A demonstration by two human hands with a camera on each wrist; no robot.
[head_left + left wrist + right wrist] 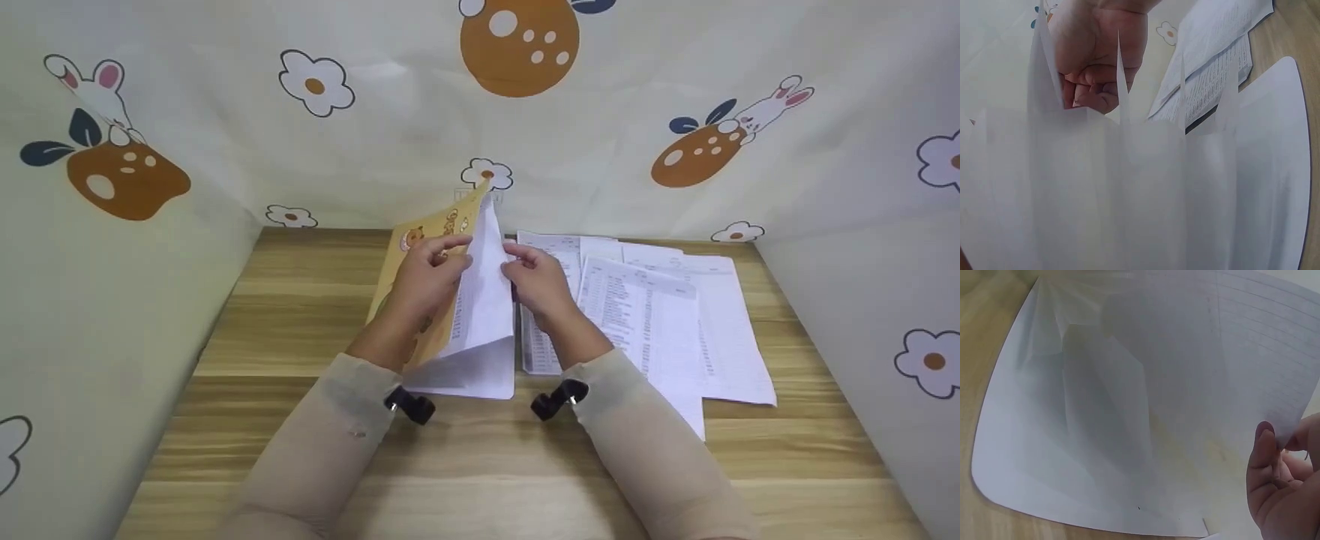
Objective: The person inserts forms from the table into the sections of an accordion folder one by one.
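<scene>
A yellow file folder [431, 225] with cartoon prints on its cover stands partly open on the table, its white back page lying flat. Translucent plastic sleeves [1151, 180] fan out inside it in the left wrist view. A printed sheet of paper [487, 292] stands upright among the sleeves. My right hand [538, 281] pinches the sheet's right edge between thumb and index finger, as the right wrist view shows with the ruled sheet [1264, 354]. On the other side, my left hand [431, 274] pinches the sheet's left side in front of the cover; the left wrist view hides it.
Several printed sheets [637, 315] lie spread and overlapping on the wooden table [465, 465], right of the folder. Patterned cloth walls [405, 127] enclose the table at the back and both sides. A small black camera mount [412, 406] sits on each wrist.
</scene>
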